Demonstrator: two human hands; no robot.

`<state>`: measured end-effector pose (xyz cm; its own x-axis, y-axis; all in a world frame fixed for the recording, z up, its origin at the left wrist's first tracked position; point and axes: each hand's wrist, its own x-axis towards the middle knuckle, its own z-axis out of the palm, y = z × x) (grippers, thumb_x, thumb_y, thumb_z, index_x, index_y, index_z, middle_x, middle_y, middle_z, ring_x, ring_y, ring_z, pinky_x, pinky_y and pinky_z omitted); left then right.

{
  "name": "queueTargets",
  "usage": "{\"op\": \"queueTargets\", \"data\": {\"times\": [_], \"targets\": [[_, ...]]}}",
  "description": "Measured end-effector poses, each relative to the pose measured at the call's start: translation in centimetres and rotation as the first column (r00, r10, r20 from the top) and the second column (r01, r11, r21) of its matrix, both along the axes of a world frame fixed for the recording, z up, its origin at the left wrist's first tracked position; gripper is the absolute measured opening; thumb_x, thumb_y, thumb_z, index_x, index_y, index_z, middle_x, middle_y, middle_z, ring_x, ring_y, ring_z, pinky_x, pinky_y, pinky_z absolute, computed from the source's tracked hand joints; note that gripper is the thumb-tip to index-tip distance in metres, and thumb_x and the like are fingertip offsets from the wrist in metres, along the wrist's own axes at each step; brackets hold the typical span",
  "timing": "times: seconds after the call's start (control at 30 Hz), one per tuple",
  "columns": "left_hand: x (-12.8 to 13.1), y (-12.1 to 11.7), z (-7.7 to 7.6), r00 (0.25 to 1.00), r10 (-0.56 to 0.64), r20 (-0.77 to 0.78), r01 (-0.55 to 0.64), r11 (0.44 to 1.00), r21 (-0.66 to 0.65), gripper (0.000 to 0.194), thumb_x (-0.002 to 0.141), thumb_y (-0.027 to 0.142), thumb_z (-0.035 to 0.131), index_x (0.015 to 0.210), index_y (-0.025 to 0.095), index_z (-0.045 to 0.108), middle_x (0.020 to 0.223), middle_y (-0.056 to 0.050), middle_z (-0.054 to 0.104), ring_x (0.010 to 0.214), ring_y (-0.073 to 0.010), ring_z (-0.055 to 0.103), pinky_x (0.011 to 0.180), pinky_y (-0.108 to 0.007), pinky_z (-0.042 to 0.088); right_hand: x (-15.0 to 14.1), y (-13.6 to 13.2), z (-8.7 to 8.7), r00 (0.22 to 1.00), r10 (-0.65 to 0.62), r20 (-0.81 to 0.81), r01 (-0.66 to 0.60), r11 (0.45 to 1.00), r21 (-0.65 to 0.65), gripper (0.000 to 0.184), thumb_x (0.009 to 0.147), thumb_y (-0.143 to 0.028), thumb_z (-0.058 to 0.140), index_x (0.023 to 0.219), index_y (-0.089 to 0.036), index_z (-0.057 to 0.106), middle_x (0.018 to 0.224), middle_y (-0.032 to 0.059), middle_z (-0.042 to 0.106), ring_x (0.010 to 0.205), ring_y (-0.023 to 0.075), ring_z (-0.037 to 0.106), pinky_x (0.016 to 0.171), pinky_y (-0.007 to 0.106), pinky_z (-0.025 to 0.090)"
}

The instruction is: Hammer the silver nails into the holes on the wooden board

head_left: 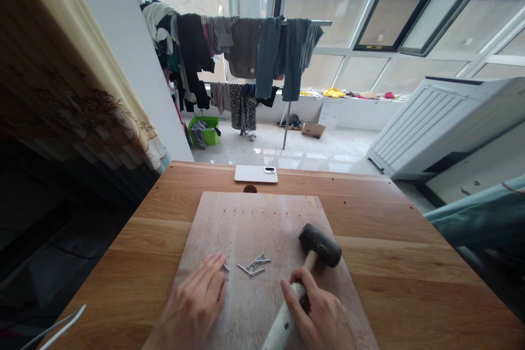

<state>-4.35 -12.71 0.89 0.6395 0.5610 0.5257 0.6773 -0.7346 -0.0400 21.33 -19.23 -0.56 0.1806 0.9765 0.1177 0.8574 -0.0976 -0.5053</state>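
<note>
My left hand rests low over a plywood board, fingers pressed together. The end of a nail pokes out by its fingertips, and the rest of that nail is hidden by the fingers. Between my hands lies a small loose pile of silver nails. My right hand is wrapped round the pale, worn handle of a hammer. Its dark, blocky head is over the board's right side, and the handle's end runs out of view at the bottom. A row of small dark dots crosses the board's far part.
The board lies on a wooden table. A white phone sits at the table's far edge, near a round dark hole. A white cable shows at lower left. Beyond are a laundry rack, a green basket and a curtain.
</note>
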Motion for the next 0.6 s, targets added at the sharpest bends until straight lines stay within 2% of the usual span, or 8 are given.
{"op": "queueTargets", "data": {"times": [0.1, 0.23, 0.37, 0.5, 0.6], "targets": [[2.3, -0.6, -0.2, 0.999, -0.042, 0.003, 0.042, 0.998, -0.038, 0.032, 0.097, 0.004, 0.037, 0.107, 0.012, 0.066, 0.122, -0.015, 0.077, 0.114, -0.0241, 0.075, 0.093, -0.036, 0.065, 0.2, 0.0, -0.1, 0.999, 0.030, -0.018, -0.030, 0.999, -0.016, 0.051, 0.105, -0.068, 0.030, 0.091, -0.030, 0.061, 0.059, -0.0033, 0.072, 0.058, 0.0253, 0.076, 0.056, 0.029, 0.048], [4.1, -0.8, 0.3, 0.995, -0.100, 0.016, 0.101, 0.990, -0.095, 0.031, 0.097, 0.003, 0.039, 0.109, 0.013, 0.066, 0.127, -0.013, 0.075, 0.120, -0.0221, 0.072, 0.100, -0.033, 0.062, -0.1, -0.1, -0.3, 0.999, -0.037, -0.030, 0.037, 0.999, 0.001, 0.056, 0.103, -0.072, 0.026, 0.089, -0.030, 0.061, 0.057, -0.0022, 0.071, 0.053, 0.0257, 0.073, 0.055, 0.030, 0.047], [3.2, -0.7, 0.9, 0.996, -0.076, 0.047, 0.079, 0.995, -0.066, 0.027, 0.097, 0.004, 0.041, 0.104, 0.014, 0.066, 0.123, -0.013, 0.076, 0.116, -0.0230, 0.073, 0.099, -0.037, 0.061, -0.3, -0.3, -0.4, 0.997, -0.054, -0.052, 0.052, 0.998, -0.023, 0.059, 0.102, -0.074, 0.025, 0.089, -0.030, 0.062, 0.052, -0.0025, 0.067, 0.046, 0.0247, 0.066, 0.053, 0.030, 0.044], [1.4, -1.0, 1.1, 0.994, -0.016, 0.110, 0.024, 0.997, -0.069, 0.026, 0.098, 0.004, 0.041, 0.092, 0.017, 0.063, 0.105, -0.008, 0.078, 0.101, -0.0222, 0.075, 0.088, -0.036, 0.060, 0.1, -0.2, -0.5, 0.997, -0.045, -0.067, 0.043, 0.998, -0.040, 0.057, 0.102, -0.073, 0.027, 0.090, -0.030, 0.063, 0.056, -0.0010, 0.069, 0.053, 0.0256, 0.071, 0.056, 0.030, 0.045], [1.0, -1.6, 0.7, 0.993, -0.029, 0.111, 0.039, 0.995, -0.091, 0.025, 0.099, 0.006, 0.042, 0.093, 0.018, 0.063, 0.106, -0.007, 0.078, 0.103, -0.0216, 0.074, 0.088, -0.034, 0.058, 0.3, -0.2, -0.6, 0.996, -0.014, -0.086, 0.007, 0.997, -0.075, 0.053, 0.102, -0.070, 0.032, 0.091, -0.030, 0.065, 0.055, -0.0008, 0.069, 0.052, 0.0259, 0.070, 0.055, 0.031, 0.045]]}}
